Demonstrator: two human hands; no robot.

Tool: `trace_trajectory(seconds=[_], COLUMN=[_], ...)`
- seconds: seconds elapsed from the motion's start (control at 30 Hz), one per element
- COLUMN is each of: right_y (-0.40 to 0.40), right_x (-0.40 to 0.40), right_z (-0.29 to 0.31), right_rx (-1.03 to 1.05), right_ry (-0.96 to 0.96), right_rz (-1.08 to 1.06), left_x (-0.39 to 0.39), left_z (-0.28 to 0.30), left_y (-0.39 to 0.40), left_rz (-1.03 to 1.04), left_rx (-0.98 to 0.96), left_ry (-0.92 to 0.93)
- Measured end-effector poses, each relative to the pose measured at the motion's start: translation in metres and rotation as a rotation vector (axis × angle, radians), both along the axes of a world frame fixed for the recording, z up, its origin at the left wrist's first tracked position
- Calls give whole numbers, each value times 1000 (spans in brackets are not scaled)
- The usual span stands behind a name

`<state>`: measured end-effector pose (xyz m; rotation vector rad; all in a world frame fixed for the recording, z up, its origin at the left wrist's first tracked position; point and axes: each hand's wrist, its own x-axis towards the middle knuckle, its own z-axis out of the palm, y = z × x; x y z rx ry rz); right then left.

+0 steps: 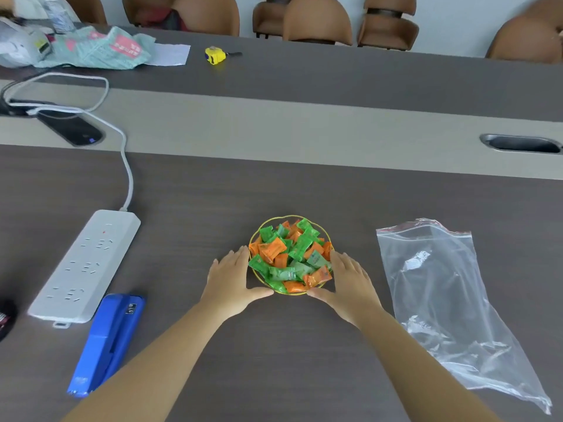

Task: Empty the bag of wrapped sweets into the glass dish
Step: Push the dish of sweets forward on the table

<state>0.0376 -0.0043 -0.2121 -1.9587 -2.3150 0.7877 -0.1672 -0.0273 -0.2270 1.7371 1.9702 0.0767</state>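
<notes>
The glass dish (265,222), gold-rimmed, sits on the dark table and is heaped with green and orange wrapped sweets (289,257). My left hand (233,280) lies against the dish's left side, fingers spread, thumb along the near rim. My right hand (350,281) mirrors it on the right side. Both cup the dish from the near side; neither lifts it. The clear zip bag (444,303) lies flat and empty on the table to the right, its red-striped mouth pointing away from me.
A white power strip (86,266) and a blue stapler (106,342) lie to the left. Further back are a phone (71,127) with a cable, a yellow tape measure (215,55), crumpled packaging (91,47), a cable slot (521,143) and brown chairs (316,19).
</notes>
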Motion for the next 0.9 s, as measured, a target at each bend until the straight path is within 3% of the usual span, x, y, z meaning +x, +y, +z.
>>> trace_trajectory(seconds=[0.3, 0.9], right_y=[72, 317], right_x=[-24, -48], right_z=[-8, -34], right_rx=[100, 156], right_ry=[95, 307], right_rz=[-53, -99], left_x=[-17, -37], left_z=[-8, -34], left_y=[76, 324], left_rz=[55, 172], left_rx=[75, 315], left_ry=[-8, -18])
